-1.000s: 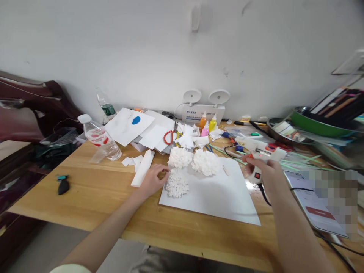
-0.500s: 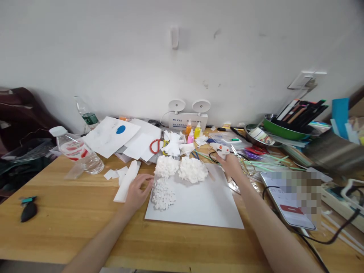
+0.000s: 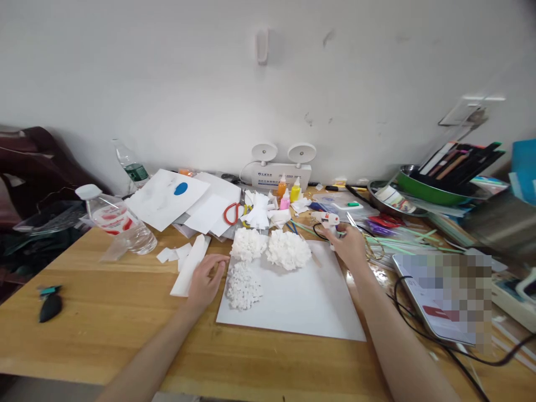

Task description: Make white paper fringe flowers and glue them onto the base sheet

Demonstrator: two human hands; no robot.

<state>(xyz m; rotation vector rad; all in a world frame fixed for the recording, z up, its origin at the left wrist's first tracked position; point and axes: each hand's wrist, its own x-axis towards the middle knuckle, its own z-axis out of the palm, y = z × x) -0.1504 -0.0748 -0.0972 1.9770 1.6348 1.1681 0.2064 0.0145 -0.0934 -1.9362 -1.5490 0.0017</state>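
Observation:
My left hand (image 3: 206, 279) rests at the left edge of a white paper sheet (image 3: 301, 307), thumb and fingers pressed together. Whatever lies between them, if anything, is too small to see. Beside it on the sheet are a pile of small white bits (image 3: 243, 287), a clump of white crumpled pieces (image 3: 248, 244) and a larger white ruffled clump (image 3: 288, 250). At the sheet's far right corner is a white glue gun (image 3: 327, 218). My right hand (image 3: 350, 245) is at its handle, thumb and forefinger apart with part of the handle showing between them.
A large water bottle (image 3: 125, 226) stands left, near loose papers (image 3: 167, 198). Red-handled pliers (image 3: 231, 214) and small paint bottles (image 3: 295, 192) are at the back. Scissors (image 3: 371, 243), a phone (image 3: 435, 307) and black cables (image 3: 404, 312) lie right, below a green bowl (image 3: 431, 188).
My right hand has drawn back slightly from the glue gun, and more of the handle shows. My left hand stays by the sheet's edge. The whole view has shifted a little.

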